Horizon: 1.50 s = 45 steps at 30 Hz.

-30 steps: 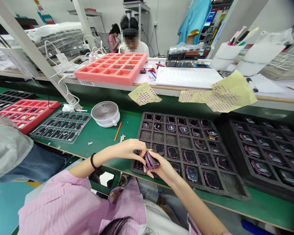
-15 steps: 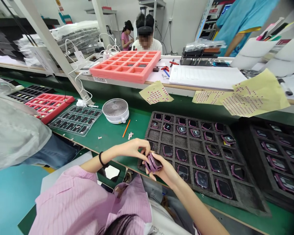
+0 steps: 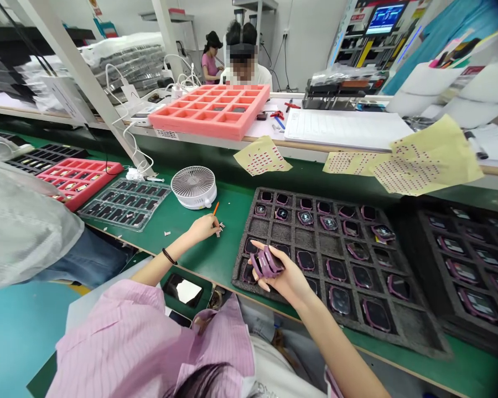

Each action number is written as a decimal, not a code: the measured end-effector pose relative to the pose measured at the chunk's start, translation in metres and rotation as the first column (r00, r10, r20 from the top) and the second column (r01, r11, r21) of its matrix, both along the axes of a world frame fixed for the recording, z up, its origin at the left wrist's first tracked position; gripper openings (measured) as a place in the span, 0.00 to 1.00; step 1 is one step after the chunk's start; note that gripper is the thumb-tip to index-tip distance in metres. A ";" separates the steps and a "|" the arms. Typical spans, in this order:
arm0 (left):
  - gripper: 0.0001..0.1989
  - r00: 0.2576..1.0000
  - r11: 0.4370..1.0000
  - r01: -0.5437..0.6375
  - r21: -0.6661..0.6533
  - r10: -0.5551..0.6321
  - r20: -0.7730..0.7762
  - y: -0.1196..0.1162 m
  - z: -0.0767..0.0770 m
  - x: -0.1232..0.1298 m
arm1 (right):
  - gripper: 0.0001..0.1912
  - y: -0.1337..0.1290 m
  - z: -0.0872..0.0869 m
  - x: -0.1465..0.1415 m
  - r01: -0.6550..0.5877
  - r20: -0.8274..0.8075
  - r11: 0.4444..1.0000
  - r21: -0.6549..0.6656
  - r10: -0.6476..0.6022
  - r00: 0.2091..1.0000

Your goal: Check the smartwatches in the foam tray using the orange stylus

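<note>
My right hand [image 3: 288, 276] is closed around a small stack of purple-framed watches [image 3: 266, 262], held above the left front of the dark foam tray [image 3: 305, 237]. My left hand [image 3: 204, 228] lies on the green bench top with its fingers bent in over a thin orange stick [image 3: 216, 208]. Only the stick's upper end shows; my fingers cover the rest. Small pale scraps [image 3: 221, 226] lie right by my left fingertips. Many tray compartments hold purple-framed watches, some with lit faces, while several compartments in the tray are bare.
A white round fan [image 3: 193, 187] stands behind my left hand. Left of it lie a clear tray [image 3: 126, 203] and a red tray [image 3: 81, 179], beside another person's sleeve [image 3: 29, 221]. More watches fill a dark tray [image 3: 467, 268] at right. Yellow dotted sheets [image 3: 262, 156] hang from the shelf edge.
My left hand has left the watch stack and moved left and away to the orange stick. My right hand still holds the stack, now tilted and more exposed.
</note>
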<state>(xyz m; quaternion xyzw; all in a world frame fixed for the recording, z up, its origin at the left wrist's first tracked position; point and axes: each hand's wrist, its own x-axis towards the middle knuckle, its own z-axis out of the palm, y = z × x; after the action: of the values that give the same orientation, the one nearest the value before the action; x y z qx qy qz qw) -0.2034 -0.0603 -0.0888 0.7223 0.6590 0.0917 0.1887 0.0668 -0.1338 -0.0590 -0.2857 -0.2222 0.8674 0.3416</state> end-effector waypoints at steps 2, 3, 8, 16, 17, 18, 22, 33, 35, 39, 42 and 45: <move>0.07 1.000 1.000 -0.015 0.017 0.014 0.011 0.002 0.003 0.003 | 0.23 0.000 -0.001 0.000 0.054 0.000 0.998 0.020 -0.054 0.999; 0.07 1.000 0.999 -0.024 0.030 0.023 0.017 0.002 0.006 0.005 | 0.23 0.001 -0.001 0.000 0.087 0.001 0.996 0.035 -0.087 0.996; 0.08 0.968 0.993 -0.019 0.117 -0.011 0.252 -0.014 0.031 0.042 | 0.24 0.001 -0.002 -0.003 0.288 0.010 0.949 0.132 -0.291 0.957; 0.13 0.593 0.971 0.209 0.119 -0.223 0.773 -0.044 0.055 0.121 | 0.22 0.003 -0.003 -0.007 0.556 0.014 0.797 0.237 -0.575 0.818; 0.14 0.580 0.976 0.190 0.102 -0.195 0.791 -0.041 0.052 0.123 | 0.22 0.004 -0.003 -0.007 0.566 0.012 0.788 0.242 -0.586 0.810; 0.14 0.578 0.983 0.160 0.090 -0.168 0.799 -0.037 0.049 0.122 | 0.23 0.005 -0.003 -0.006 0.572 0.011 0.783 0.243 -0.592 0.806; 0.14 0.615 0.995 0.084 0.052 -0.093 0.783 -0.023 0.034 0.112 | 0.23 0.010 -0.004 -0.004 0.590 0.031 0.780 0.210 -0.609 0.793; 0.08 0.802 0.992 -0.025 0.120 -0.051 0.595 -0.021 0.014 0.101 | 0.22 0.016 -0.012 0.001 0.616 0.034 0.769 0.172 -0.629 0.776; 0.06 0.815 0.994 -0.003 0.106 -0.059 0.577 -0.020 0.013 0.100 | 0.22 0.016 -0.012 0.001 0.618 0.034 0.768 0.169 -0.631 0.775; 0.06 0.824 0.981 0.030 0.190 -0.132 0.551 -0.021 0.019 0.103 | 0.22 0.014 -0.012 0.001 0.610 0.031 0.772 0.181 -0.624 0.781; 0.09 0.726 0.985 -0.043 0.167 -0.084 0.682 -0.027 0.030 0.114 | 0.22 0.013 -0.012 -0.002 0.611 0.047 0.764 0.207 -0.632 0.774; 0.13 0.561 0.994 -0.052 0.098 -0.052 0.826 -0.035 0.040 0.129 | 0.22 0.013 -0.011 -0.004 0.615 0.041 0.754 0.231 -0.639 0.768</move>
<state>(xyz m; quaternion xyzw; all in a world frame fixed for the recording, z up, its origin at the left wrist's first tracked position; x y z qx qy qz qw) -0.0742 -0.0951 -0.0486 0.6043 0.4874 0.4562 0.4349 0.0626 -0.1209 -0.0697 -0.3574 -0.2208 0.6567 0.6263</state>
